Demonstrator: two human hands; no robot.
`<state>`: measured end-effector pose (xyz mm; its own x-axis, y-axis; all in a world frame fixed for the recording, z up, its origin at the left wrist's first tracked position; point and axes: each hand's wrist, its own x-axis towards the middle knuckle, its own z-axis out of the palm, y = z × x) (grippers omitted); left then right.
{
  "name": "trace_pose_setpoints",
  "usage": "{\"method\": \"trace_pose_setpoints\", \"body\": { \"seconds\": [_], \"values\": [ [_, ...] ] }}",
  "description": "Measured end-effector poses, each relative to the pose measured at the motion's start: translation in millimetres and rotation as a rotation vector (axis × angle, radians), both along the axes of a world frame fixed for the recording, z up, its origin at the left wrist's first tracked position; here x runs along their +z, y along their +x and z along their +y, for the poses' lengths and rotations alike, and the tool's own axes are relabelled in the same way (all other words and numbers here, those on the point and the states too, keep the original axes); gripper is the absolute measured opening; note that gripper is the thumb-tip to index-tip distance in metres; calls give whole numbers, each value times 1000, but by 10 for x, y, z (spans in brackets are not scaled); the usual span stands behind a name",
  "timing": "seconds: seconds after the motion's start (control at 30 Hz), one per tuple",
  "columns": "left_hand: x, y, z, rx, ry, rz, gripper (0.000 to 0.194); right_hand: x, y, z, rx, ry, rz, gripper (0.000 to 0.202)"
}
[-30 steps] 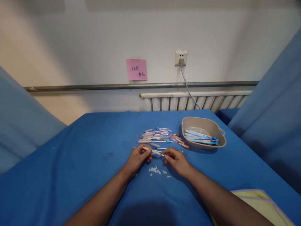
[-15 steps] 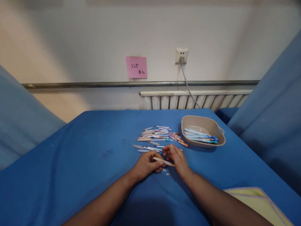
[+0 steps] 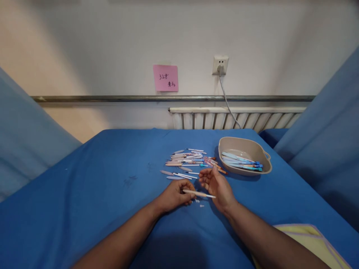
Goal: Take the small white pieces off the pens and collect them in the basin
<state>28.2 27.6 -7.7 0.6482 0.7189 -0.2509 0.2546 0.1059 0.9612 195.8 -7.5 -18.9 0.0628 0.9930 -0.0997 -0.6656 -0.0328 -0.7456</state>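
Observation:
Between the thumb and fingers of my left hand (image 3: 181, 192) is a beige pen barrel (image 3: 193, 192), lying nearly level. A thin white refill (image 3: 210, 196) juts from its right end and reaches in front of my right palm. My right hand (image 3: 220, 188) is open, its fingers apart and curving toward the pen. Just beyond both hands lie loose pen barrels (image 3: 176, 178) and white refills (image 3: 193, 173) in rough rows. Small white pieces (image 3: 201, 206) rest on the cloth below the pen.
A beige basin (image 3: 245, 144) at the right holds several light blue pens (image 3: 238, 160). Orange and pink pen parts (image 3: 223, 171) lie beside it. A yellow cloth (image 3: 305, 239) is at the lower right of the blue-covered table (image 3: 98, 179). Curtains (image 3: 331, 112) hang at both sides.
The white refill now sticks out of the barrel's right end, where it did not show before. My right hand has opened and shifted slightly right; my left hand keeps its hold.

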Motion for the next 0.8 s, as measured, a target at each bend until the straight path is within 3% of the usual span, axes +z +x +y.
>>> {"method": "trace_pose_setpoints", "body": {
  "seconds": [0.27,0.43,0.53,0.63,0.8],
  "values": [
    [47,-41,-26,-181,10,83,28,121,54,26,67,-85,249,42],
    [65,-46,-27,-131,-7,4,24,121,127,54,47,-61,213,44],
    [67,-99,15,-9,-63,-89,25,79,264,137,-51,-30,28,37],
    [85,-168,59,166,-89,-206,25,6,405,238,-148,-4,-364,27],
    [97,-228,53,409,-111,-330,24,-82,595,288,-57,41,-919,14]
  ]
}}
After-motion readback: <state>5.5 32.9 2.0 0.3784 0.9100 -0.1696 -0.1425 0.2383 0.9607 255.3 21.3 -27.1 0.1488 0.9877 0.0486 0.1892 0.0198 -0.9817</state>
